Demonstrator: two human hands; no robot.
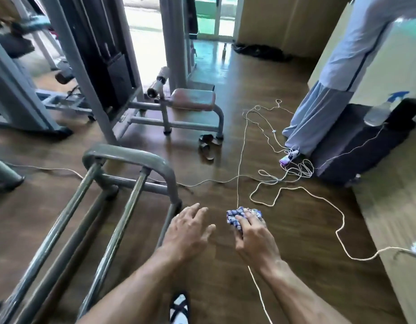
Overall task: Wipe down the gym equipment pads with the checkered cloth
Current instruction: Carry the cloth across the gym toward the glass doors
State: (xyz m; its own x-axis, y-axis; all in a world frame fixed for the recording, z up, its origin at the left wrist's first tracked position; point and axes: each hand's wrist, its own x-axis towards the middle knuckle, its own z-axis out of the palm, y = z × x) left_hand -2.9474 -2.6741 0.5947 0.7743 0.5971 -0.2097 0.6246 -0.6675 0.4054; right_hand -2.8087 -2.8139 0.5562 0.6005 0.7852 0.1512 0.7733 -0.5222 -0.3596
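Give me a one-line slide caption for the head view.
Right hand grips the bunched checkered cloth, left hand open, padded bench ahead.

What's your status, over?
Right hand grips cloth; left hand open, empty. Padded seat ahead, not reached. White cord across floor between.

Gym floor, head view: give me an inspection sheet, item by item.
Surface: brown wood-look floor, glossy.
Job's things: checkered cloth bunched up; pink seat pad on the grey bench, untouched.
Clutter: dark sandals beside a bench leg; spray bottle on a dark seat at right.
Hands: right hand grips the cloth; left hand spread, holding nothing.
Cables: white cords looped across the floor.
Surroundings: grey metal frame at left; another person's light blue clothing.
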